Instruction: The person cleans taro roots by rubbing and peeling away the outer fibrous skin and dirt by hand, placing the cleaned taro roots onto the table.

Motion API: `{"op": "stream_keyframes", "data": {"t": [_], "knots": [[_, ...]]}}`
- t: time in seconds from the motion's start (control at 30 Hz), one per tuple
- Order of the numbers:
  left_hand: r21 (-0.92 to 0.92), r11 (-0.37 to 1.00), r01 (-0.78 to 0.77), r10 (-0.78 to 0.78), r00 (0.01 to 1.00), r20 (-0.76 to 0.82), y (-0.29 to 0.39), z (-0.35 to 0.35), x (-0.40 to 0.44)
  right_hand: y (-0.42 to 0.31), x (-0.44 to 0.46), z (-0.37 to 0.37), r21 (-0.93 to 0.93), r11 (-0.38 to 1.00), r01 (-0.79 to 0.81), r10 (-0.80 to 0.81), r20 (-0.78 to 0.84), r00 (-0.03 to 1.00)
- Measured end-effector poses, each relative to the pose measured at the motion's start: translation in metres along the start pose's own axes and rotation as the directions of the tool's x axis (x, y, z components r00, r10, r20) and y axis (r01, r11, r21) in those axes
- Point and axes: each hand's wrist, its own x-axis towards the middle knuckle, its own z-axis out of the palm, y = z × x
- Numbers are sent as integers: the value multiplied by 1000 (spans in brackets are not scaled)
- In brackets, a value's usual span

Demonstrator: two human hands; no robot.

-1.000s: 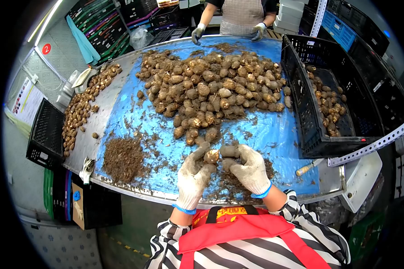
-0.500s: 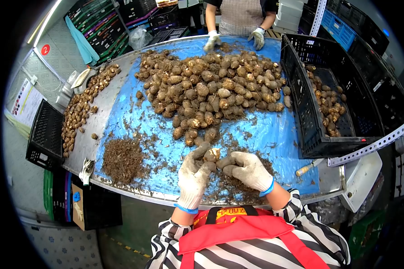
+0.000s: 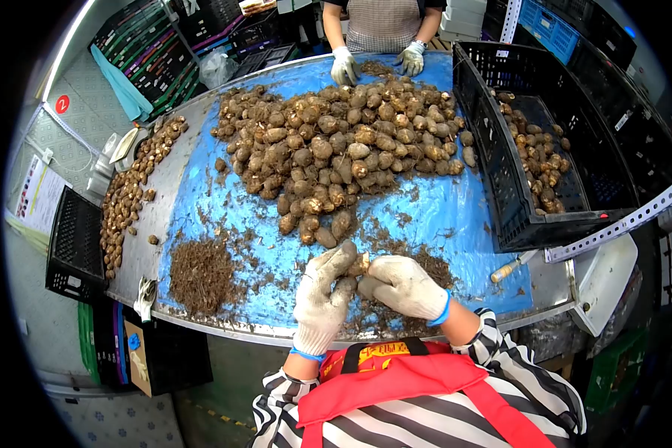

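Both my hands wear pale knitted gloves with blue cuffs, the fingertips dirty. My left hand (image 3: 324,291) is closed around a small taro corm (image 3: 359,264) with a pale patch on it. From the right, my right hand (image 3: 406,287) has its fingers pinched together against the same corm, hiding part of it. Just beyond the hands lies a large heap of brown, hairy taro corms (image 3: 328,142) on a blue plastic sheet (image 3: 467,216). Loose root fibres and soil are scattered on the sheet beneath my hands.
A pile of root fibres (image 3: 201,276) is at left, near a white glove (image 3: 145,297). Cleaned-looking corms (image 3: 127,201) line the table's left side. A black crate (image 3: 511,231) with corms stands right, by a wooden-handled tool (image 3: 505,272). Opposite, a co-worker's gloved hands (image 3: 345,67) rest by the heap.
The view has shifted slightly. My right hand has closed in on the corm, which is now more covered by fingers. The co-worker's hands have come slightly closer together.
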Motion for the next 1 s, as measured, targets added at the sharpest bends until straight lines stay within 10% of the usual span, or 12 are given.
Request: {"op": "stream_keyframes", "data": {"t": [0.1,0.17,0.3,0.4,0.57,0.87,1.0], "knots": [[-136,980,142,-146,989,-21,8,1,0,-15,-1,-20,424,900,-98,131,-49,990],[-273,938,215,-223,975,3,8,-3,0,-21,5,-31,460,772,-438,529,-83,845],[-17,999,35,-32,989,144,8,-13,4,-6,6,-10,410,895,-175,241,-117,963],[-431,813,391,-411,910,49,24,-3,8,-10,4,1,422,874,-241,336,-166,927],[-586,681,439,-515,856,43,-5,7,-5,-10,7,20,593,736,-327,526,-197,827],[-481,703,524,-504,844,183,-6,10,-5,3,9,17,-31,975,-220,194,-365,911],[-736,416,534,-459,822,338,1,8,-2,24,9,7,-11,949,-316,283,-416,864]]}}
